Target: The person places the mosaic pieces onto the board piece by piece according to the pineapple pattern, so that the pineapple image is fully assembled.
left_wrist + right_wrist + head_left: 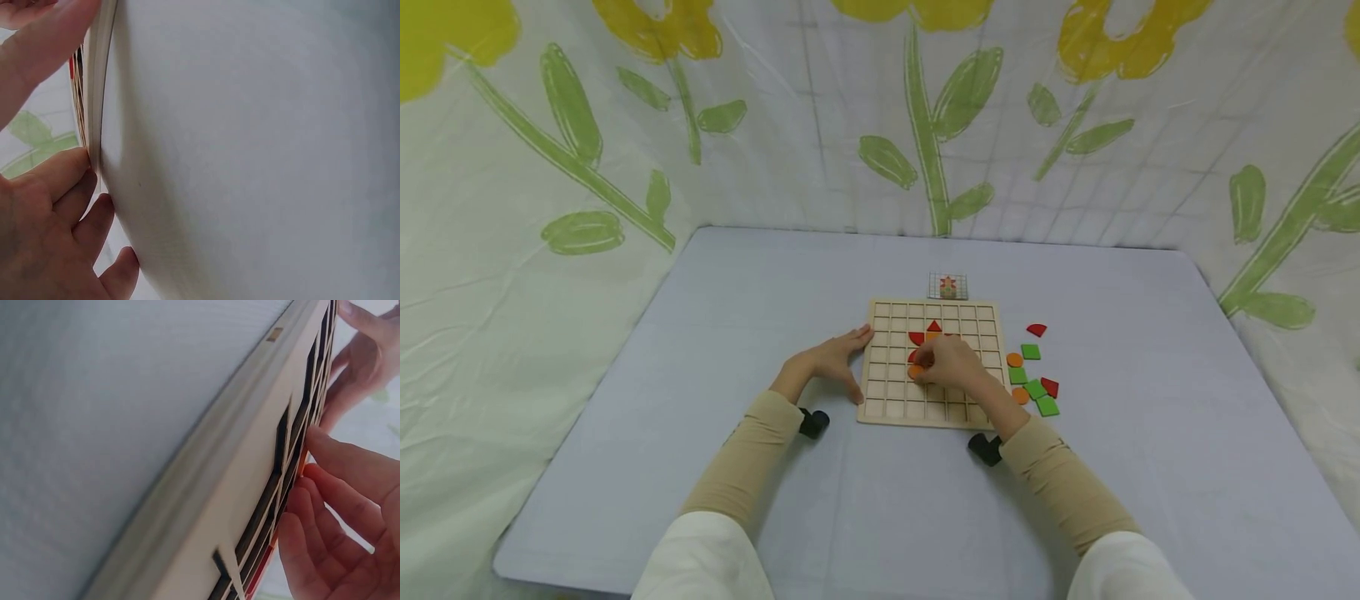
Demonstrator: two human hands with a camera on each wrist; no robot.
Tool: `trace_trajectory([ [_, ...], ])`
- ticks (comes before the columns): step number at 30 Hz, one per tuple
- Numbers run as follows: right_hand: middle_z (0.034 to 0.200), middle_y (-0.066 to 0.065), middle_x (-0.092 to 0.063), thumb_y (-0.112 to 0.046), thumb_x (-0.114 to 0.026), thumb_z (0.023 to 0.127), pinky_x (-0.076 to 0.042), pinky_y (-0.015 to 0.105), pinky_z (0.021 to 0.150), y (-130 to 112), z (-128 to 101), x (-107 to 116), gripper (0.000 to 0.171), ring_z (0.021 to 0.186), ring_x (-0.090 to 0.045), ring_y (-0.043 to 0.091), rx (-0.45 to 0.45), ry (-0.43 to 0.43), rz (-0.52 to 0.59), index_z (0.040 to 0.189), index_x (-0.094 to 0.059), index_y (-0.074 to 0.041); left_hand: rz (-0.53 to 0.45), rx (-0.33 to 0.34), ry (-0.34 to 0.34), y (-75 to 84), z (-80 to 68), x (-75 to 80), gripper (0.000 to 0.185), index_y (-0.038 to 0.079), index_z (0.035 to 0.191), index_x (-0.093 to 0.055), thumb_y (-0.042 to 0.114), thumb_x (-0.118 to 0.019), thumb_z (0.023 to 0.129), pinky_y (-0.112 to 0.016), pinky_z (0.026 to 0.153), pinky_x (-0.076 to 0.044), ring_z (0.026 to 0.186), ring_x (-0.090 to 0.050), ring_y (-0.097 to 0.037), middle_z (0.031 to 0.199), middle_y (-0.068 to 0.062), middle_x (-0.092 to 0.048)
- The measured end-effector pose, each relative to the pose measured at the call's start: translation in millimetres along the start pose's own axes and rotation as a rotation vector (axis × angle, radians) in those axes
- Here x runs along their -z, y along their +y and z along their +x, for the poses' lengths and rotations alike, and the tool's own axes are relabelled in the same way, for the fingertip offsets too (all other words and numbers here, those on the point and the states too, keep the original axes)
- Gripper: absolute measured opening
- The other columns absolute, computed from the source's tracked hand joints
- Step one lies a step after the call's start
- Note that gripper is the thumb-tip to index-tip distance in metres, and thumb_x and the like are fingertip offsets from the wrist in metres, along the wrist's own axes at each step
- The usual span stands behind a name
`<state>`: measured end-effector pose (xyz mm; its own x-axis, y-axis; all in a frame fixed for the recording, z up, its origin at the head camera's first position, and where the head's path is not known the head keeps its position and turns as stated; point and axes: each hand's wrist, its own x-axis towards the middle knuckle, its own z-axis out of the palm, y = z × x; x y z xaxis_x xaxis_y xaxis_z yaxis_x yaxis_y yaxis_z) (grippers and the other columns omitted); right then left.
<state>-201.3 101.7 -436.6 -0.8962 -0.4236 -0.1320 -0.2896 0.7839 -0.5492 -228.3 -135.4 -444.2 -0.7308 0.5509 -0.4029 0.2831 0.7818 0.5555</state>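
Observation:
A light wooden grid board (886, 392) lies on the table. My left hand (831, 360) rests at its left edge, thumb and fingers spread along the side; the left wrist view shows fingertips (81, 156) touching the rim. Over the board's middle, my right hand (953, 364) pinches an orange disc (915, 372) at a grid cell. That orange disc (303, 461) shows between thumb and forefinger in the right wrist view. Just beyond the hand sit a red triangle (934, 326), a red quarter-circle (916, 337) and an orange piece (933, 336), partly covered by the fingers.
Right of the board lie loose pieces: green squares (1031, 352), orange discs (1015, 360) and red quarter-circles (1037, 330). A small gridded picture card (947, 286) is behind the board. Black wrist devices (814, 423) are under both forearms. A flowered curtain (820, 150) hangs behind the table.

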Motion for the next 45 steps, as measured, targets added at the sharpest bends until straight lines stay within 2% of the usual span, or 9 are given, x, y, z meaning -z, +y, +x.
trace_trajectory([
  [7, 0.093, 0.004, -0.070, -0.018, -0.079, 0.082, -0.053, 0.035, 0.076, 6.3, -4.0, 3.3, 0.025, 0.087, -0.063, 0.020, -0.028, 0.029, 0.072, 0.102, -0.074, -0.005, -0.003, 0.008, -0.004, -0.9, 1.4, -0.1, 0.116, 0.004, 0.156, -0.012, 0.022, -0.087, 0.070, -0.048, 0.118, -0.007, 0.148, -0.003, -0.028, 0.163, -0.009, -0.002],
  [12, 0.102, 0.009, -0.070, -0.018, -0.077, 0.083, -0.052, 0.041, 0.083, 21.1, -12.0, 17.3, 0.027, 0.096, -0.063, 0.027, -0.088, 0.063, 0.161, 0.106, -0.073, -0.004, -0.005, 0.015, 0.000, -1.1, 1.4, -0.3, 0.116, 0.004, 0.156, -0.012, 0.022, -0.087, 0.069, -0.048, 0.118, -0.007, 0.148, -0.003, -0.028, 0.163, -0.008, -0.003],
  [17, 0.115, 0.021, -0.065, -0.013, -0.069, 0.089, -0.049, 0.049, 0.090, 53.8, -28.5, 40.0, 0.027, 0.110, -0.056, 0.037, -0.178, 0.139, 0.218, 0.111, -0.069, 0.002, 0.000, 0.004, -0.003, 0.6, 1.3, -0.1, 0.116, 0.003, 0.156, -0.012, 0.022, -0.087, 0.070, -0.048, 0.118, -0.007, 0.148, -0.003, -0.029, 0.163, -0.010, -0.003],
  [22, 0.119, 0.028, -0.060, -0.002, -0.061, 0.090, -0.046, 0.052, 0.092, 89.1, -46.9, 61.5, 0.027, 0.112, -0.054, 0.042, -0.320, 0.240, 0.195, 0.116, -0.065, 0.007, 0.007, 0.014, -0.002, 2.2, 0.5, 0.3, 0.116, 0.003, 0.155, -0.012, 0.022, -0.087, 0.069, -0.049, 0.118, -0.008, 0.148, -0.004, -0.030, 0.163, -0.011, -0.003],
  [24, 0.120, 0.030, -0.059, 0.002, -0.058, 0.088, -0.045, 0.053, 0.093, 98.9, -51.9, 67.3, 0.030, 0.111, -0.053, 0.043, -0.369, 0.238, 0.180, 0.118, -0.063, 0.008, 0.008, 0.016, 0.001, 2.5, 0.0, 0.5, 0.116, 0.002, 0.155, -0.012, 0.022, -0.087, 0.069, -0.050, 0.118, -0.009, 0.148, -0.005, -0.030, 0.163, -0.011, -0.004],
  [28, 0.121, 0.030, -0.056, 0.004, -0.060, 0.085, -0.045, 0.053, 0.093, 111.4, -57.5, 72.6, 0.037, 0.110, -0.051, 0.043, -0.423, 0.175, 0.154, 0.122, -0.059, 0.009, 0.004, 0.015, 0.001, 3.3, -0.7, 1.4, 0.116, 0.002, 0.155, -0.013, 0.022, -0.087, 0.069, -0.050, 0.118, -0.009, 0.148, -0.005, -0.030, 0.163, -0.011, -0.004],
  [33, 0.123, 0.029, -0.055, 0.001, -0.065, 0.085, -0.046, 0.053, 0.093, 116.1, -57.5, 72.2, 0.041, 0.112, -0.050, 0.043, -0.439, 0.140, 0.139, 0.125, -0.058, 0.008, -0.006, 0.016, 0.002, 4.2, -1.2, 1.9, 0.116, 0.003, 0.155, -0.012, 0.022, -0.087, 0.069, -0.051, 0.118, -0.008, 0.148, -0.004, -0.030, 0.163, -0.010, -0.003],
  [38, 0.120, 0.028, -0.055, -0.001, -0.067, 0.085, -0.047, 0.052, 0.093, 117.1, -55.6, 71.2, 0.036, 0.109, -0.050, 0.042, -0.446, 0.135, 0.127, 0.120, -0.061, 0.007, -0.005, 0.018, 0.000, 5.1, -1.4, 1.6, 0.116, 0.003, 0.155, -0.012, 0.022, -0.087, 0.069, -0.051, 0.117, -0.008, 0.148, -0.005, -0.030, 0.163, -0.011, -0.003],
  [45, 0.108, 0.025, -0.060, -0.003, -0.068, 0.086, -0.048, 0.050, 0.086, 118.6, -57.2, 71.6, 0.030, 0.099, -0.052, 0.038, -0.363, 0.105, 0.062, 0.114, -0.063, 0.008, -0.002, 0.022, -0.001, 4.0, -1.1, 1.9, 0.116, 0.003, 0.155, -0.012, 0.022, -0.087, 0.069, -0.051, 0.118, -0.008, 0.148, -0.004, -0.030, 0.163, -0.010, -0.004],
])
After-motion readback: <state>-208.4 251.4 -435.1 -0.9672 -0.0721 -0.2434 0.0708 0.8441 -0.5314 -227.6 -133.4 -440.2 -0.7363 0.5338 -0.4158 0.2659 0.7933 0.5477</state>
